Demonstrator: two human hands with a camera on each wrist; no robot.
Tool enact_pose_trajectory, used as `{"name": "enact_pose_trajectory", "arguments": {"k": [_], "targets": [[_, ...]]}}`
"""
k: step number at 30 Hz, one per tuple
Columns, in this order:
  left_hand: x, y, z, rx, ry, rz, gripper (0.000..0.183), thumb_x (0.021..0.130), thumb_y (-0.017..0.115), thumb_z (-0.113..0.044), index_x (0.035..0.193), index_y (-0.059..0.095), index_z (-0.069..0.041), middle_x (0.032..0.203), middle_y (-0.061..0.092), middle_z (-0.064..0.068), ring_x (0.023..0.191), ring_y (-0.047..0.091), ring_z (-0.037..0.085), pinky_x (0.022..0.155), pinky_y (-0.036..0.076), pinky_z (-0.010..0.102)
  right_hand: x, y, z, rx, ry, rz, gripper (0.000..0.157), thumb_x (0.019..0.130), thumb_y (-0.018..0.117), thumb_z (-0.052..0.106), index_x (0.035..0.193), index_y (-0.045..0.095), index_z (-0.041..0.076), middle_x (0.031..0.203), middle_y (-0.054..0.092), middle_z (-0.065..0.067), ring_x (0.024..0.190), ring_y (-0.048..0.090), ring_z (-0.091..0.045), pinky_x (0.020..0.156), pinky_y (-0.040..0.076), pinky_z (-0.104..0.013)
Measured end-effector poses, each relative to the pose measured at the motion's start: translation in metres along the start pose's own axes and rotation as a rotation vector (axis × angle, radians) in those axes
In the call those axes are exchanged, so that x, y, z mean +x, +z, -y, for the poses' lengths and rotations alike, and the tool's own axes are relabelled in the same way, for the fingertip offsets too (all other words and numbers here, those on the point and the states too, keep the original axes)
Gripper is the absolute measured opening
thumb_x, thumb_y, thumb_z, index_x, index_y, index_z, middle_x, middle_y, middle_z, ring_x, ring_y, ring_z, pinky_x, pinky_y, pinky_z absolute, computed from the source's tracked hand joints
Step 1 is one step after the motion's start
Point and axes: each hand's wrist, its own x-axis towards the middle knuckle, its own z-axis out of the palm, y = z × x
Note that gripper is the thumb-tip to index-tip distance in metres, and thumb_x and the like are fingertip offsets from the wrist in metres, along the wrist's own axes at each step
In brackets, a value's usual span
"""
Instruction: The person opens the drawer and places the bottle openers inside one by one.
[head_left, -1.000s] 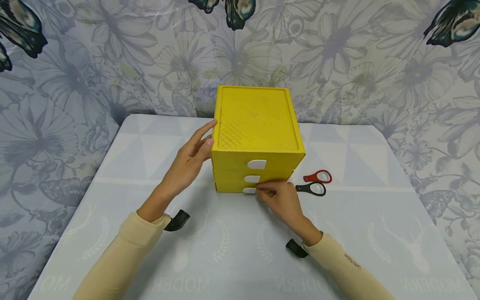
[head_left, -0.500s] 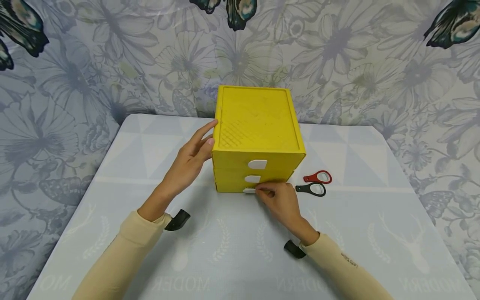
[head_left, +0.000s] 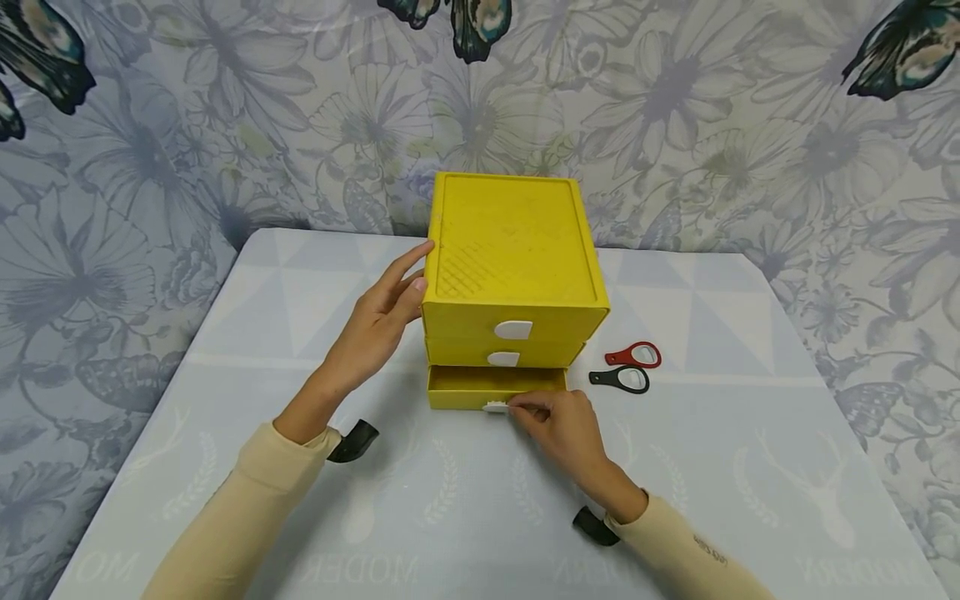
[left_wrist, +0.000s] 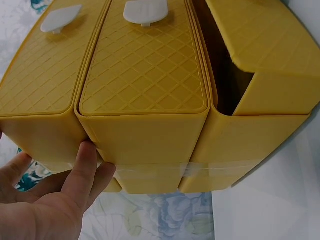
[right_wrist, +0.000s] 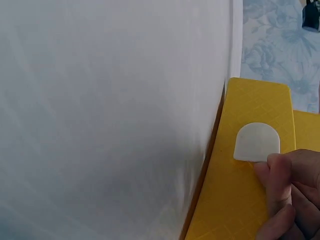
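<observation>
Pale table (head_left: 442, 517) below, the right hand (head_left: 561, 429), nearer the drawer (head_left: 456, 399), pinches its tab (right_wrist: 256, 142) from the right, left hand (head_left: 367, 329) outstretched.

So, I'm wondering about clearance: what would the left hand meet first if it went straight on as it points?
The left hand would first meet the left side of the yellow drawer unit; its fingertips appear to touch it.

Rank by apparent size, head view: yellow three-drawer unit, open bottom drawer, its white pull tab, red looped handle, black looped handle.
1. Yellow three-drawer unit
2. Open bottom drawer
3. Red looped handle, black looped handle: too alike to rank
4. White pull tab, partly covered by right hand
</observation>
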Motion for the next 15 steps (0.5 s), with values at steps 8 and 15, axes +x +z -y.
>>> {"name": "enact_pose_trajectory", "arguments": {"k": [8,15], "targets": [[0.000,0.000,0.000,-0.001,-0.006,-0.007,0.049,0.108,0.041,-0.044,0.155,0.029,-0.046,0.162,0.030,-0.008,0.148,0.034,0.018,0.111,0.046,0.051,-0.017,0.000,0.008,-0.087,-0.029,-0.006,0.006,0.080,0.085,0.014,0.084,0.082,0.018,0.064,0.068,0.012,0.053,0.049,0.006,0.049,0.042,-0.015],[0.000,0.001,-0.001,0.002,-0.011,-0.009,0.049,0.108,0.041,-0.045,0.155,0.029,-0.046,0.163,0.029,-0.010,0.148,0.034,0.017,0.110,0.046,0.052,-0.034,-0.002,0.014,-0.106,-0.040,0.012,0.007,0.079,0.086,0.013,0.083,0.082,0.018,0.065,0.070,0.010,0.054,0.049,0.008,0.049,0.042,-0.013]]}}
